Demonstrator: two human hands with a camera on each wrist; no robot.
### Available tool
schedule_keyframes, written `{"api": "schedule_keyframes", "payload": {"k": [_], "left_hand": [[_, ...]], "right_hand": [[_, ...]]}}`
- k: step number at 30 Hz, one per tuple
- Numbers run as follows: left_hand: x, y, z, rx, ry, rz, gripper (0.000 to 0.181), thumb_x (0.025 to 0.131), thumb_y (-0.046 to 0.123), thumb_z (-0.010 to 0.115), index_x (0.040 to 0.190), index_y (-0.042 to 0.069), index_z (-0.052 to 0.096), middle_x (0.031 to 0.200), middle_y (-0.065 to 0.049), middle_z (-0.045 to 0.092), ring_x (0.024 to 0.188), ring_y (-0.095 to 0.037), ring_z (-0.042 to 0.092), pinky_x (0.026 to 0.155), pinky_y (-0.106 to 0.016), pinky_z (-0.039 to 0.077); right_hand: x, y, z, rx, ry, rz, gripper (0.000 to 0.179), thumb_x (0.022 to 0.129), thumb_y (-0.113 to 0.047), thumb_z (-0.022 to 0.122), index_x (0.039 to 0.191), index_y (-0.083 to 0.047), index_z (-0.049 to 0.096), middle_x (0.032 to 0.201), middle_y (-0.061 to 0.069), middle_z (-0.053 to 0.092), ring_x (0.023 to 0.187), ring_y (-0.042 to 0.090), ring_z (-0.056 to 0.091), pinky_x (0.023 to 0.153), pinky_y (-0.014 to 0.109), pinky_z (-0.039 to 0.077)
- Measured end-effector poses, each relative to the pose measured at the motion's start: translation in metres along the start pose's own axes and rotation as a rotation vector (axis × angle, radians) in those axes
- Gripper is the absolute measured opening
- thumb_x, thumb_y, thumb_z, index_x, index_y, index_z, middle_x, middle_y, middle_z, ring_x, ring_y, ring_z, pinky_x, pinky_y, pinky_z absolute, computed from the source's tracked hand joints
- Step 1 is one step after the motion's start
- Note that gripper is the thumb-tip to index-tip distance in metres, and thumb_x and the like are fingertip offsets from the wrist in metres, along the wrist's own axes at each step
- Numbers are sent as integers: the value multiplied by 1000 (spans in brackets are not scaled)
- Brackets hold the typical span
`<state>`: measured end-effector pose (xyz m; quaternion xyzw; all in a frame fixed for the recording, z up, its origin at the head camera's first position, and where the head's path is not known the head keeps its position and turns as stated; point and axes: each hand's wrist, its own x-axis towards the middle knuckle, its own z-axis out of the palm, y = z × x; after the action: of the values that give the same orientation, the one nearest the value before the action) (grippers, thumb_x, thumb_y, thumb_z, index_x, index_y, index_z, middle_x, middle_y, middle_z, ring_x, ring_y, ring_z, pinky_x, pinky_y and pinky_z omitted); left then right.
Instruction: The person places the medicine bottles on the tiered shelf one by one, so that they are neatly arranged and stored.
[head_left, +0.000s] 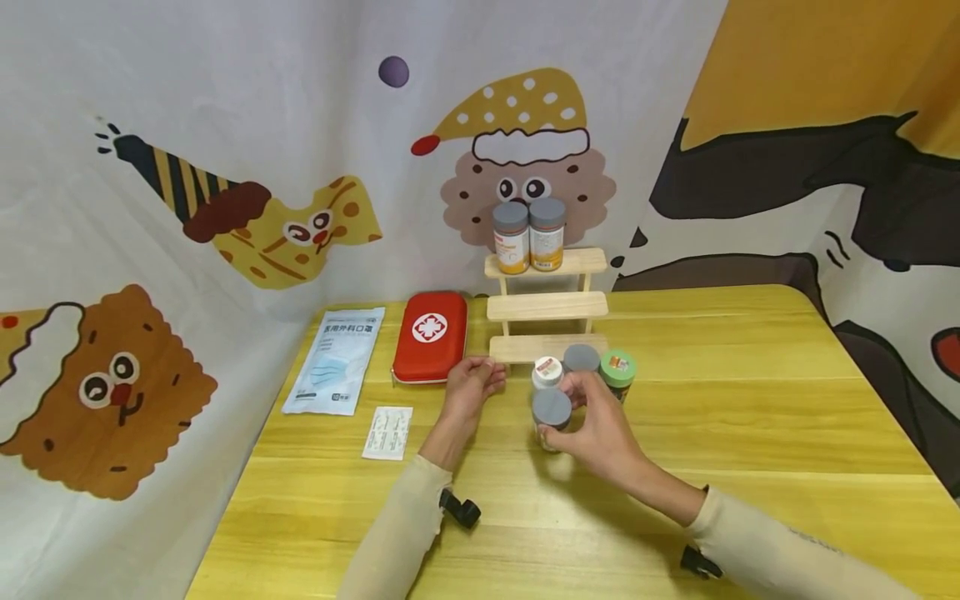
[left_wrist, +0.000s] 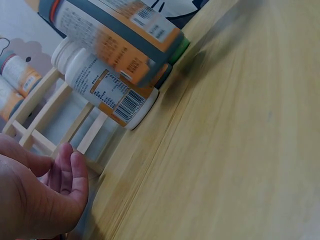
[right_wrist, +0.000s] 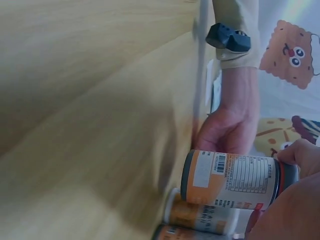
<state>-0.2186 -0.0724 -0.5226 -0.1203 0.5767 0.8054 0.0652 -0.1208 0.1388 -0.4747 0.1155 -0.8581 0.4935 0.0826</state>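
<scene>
Over at the bench [head_left: 750, 400], the right hand [head_left: 603, 433] pinches a grey-lidded bottle [head_left: 552, 407] around its lid, thumb against fingers, just in front of a white-lidded bottle [head_left: 548, 371]. The left hand [head_left: 467, 392], its fingers loosely curled, is beside the wooden rack's [head_left: 547, 306] lowest step (two similar bottles [head_left: 512, 250] stand up top).

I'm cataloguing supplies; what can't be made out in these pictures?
Green-lidded jar: left wrist view, mostly hidden behind the held bottle.
Rear grey-lidded bottle: head view, body mostly hidden by the right hand.
Small white packet: head view, print too small.
Red case: head view, inside hidden by its closed cover.
</scene>
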Motion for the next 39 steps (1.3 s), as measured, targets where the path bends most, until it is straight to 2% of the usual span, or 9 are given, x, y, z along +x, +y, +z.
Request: {"api": "schedule_keyframes", "payload": {"k": [2,9,16,20,23,26,31,35,39], "left_hand": [[1,0,0,0,-1,1,10,106,1,58,114,-4,59,99,-15,75,86,-18,74,88,-34,67],[2,-2,-1,9,-16,6,12,107,3,58,116,-6,58,103,-18,76,86,-16,74,89,-35,67],[3,-3,1,0,-25,13,9,107,2,58,113,-4,59,103,-19,76,86,-17,74,83,-30,67],[3,-2,0,3,-30,14,10,107,2,57,114,-5,58,105,-21,76,87,-17,74,84,-30,67],[2,0,0,11,-31,8,10,107,2,57,115,-4,58,107,-22,75,89,-18,74,86,-31,67],[2,0,0,13,-30,1,9,107,3,56,114,-4,58,107,-21,74,90,-19,74,87,-31,67],[1,0,0,4,-36,-1,8,107,3,56,113,-3,57,98,-12,74,89,-19,74,84,-29,67],[0,0,1,-2,-32,2,7,107,2,56,112,-3,58,95,-10,74,87,-17,74,83,-28,67],[0,-1,0,3,-22,5,8,107,2,56,113,-3,57,98,-13,74,86,-16,74,84,-29,67]], "right_hand": [[1,-4,-3,4,-2,-15,60,69,-8,94,115,-10,56,110,4,62,97,15,60,86,24,57],[5,-21,-15,17,2,-58,59,69,-8,94,114,-9,56,108,6,64,96,16,58,83,29,56],[8,-31,-27,10,9,-71,61,68,-7,93,115,-11,54,109,4,62,95,16,56,79,28,54],[15,-37,-34,5,26,-140,62,69,-7,93,117,-10,55,113,3,62,96,15,58,78,33,57],[22,-42,-41,-21,39,-168,61,69,-7,92,118,-7,55,113,5,64,96,15,59,80,32,58],[28,-47,-47,-41,41,-147,60,71,-6,92,118,-5,56,112,8,66,98,19,61,83,30,58],[38,-59,-60,-45,33,-119,59,74,-7,91,120,-5,54,115,10,66,102,22,62,88,36,57],[47,-65,-68,-23,48,-138,58,76,-7,89,121,-4,54,116,10,64,104,21,60,91,31,54],[56,-67,-74,-8,83,-176,58,77,-5,90,121,-1,53,115,11,62,103,20,58,90,20,52]]}}
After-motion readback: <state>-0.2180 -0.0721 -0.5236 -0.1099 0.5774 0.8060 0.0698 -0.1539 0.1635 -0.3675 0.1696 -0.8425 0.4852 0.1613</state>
